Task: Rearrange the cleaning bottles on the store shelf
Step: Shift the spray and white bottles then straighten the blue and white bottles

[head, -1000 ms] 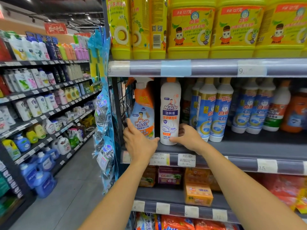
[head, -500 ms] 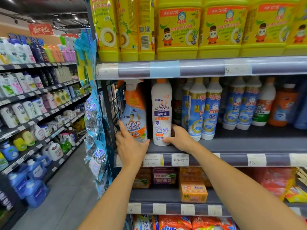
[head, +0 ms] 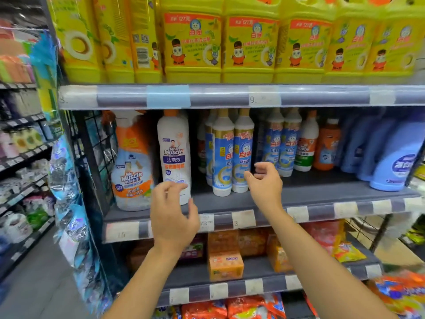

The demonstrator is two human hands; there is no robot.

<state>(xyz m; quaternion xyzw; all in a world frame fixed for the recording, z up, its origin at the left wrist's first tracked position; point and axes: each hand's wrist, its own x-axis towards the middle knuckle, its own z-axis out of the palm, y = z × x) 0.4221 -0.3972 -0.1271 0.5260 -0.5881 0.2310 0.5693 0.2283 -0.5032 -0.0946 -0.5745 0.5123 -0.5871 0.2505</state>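
On the middle shelf [head: 310, 192] an orange-and-white Mr Muscle spray bottle [head: 132, 166] stands at the far left, with a tall white Mr Muscle bottle [head: 174, 155] just right of it. Two blue-and-white bottles [head: 231, 157] follow, with more of them behind. My left hand [head: 173, 215] hovers in front of the white bottle's base, fingers apart, holding nothing. My right hand [head: 264, 183] hangs beside the right blue-and-white bottle, fingers curled and loose, also holding nothing.
Further right on the same shelf stand more blue-and-white bottles [head: 284, 146], an orange bottle [head: 326, 146] and light blue jugs [head: 391, 162]. Yellow detergent jugs [head: 250, 42] fill the shelf above. Orange boxes [head: 226, 265] lie on the shelf below. A wire rack [head: 92, 153] bounds the shelf's left end.
Both hands have let go of the two Mr Muscle bottles. The left hand moved right, in front of the white bottle; the right hand moved right to the blue-and-white bottles. The view shifted right.
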